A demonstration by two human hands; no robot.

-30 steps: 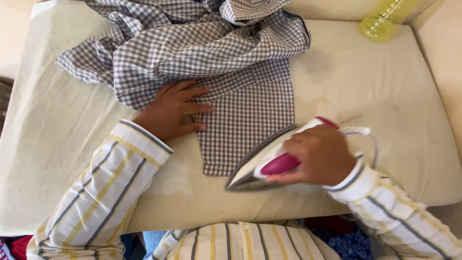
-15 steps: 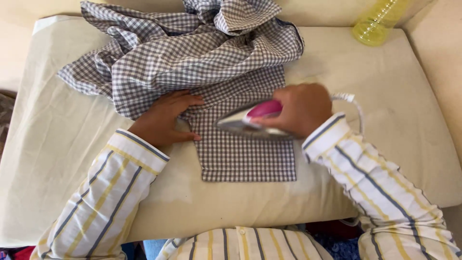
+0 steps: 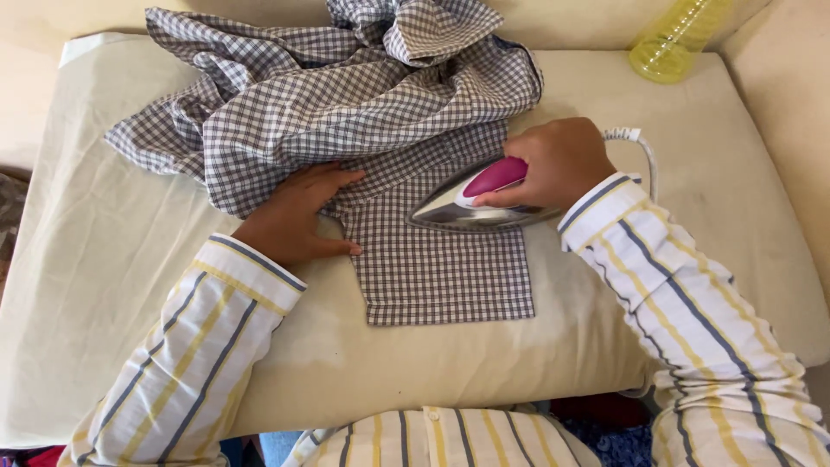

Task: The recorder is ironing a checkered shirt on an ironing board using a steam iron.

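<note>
Single head-worn view, looking steeply down, close over a cream padded surface (image 3: 709, 225), facing its far edge

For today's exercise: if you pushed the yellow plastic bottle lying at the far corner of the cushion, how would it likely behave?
The yellow bottle looks round-bodied and seems to lie tilted on its side, so it would probably roll. It is translucent and appears empty, so it is likely light. The padded cushion under it may slow it.

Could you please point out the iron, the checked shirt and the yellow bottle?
iron (image 3: 454, 207): head view, on its silver body.
checked shirt (image 3: 441, 268): head view, on the flattened part.
yellow bottle (image 3: 674, 43): head view, on its side.
</note>
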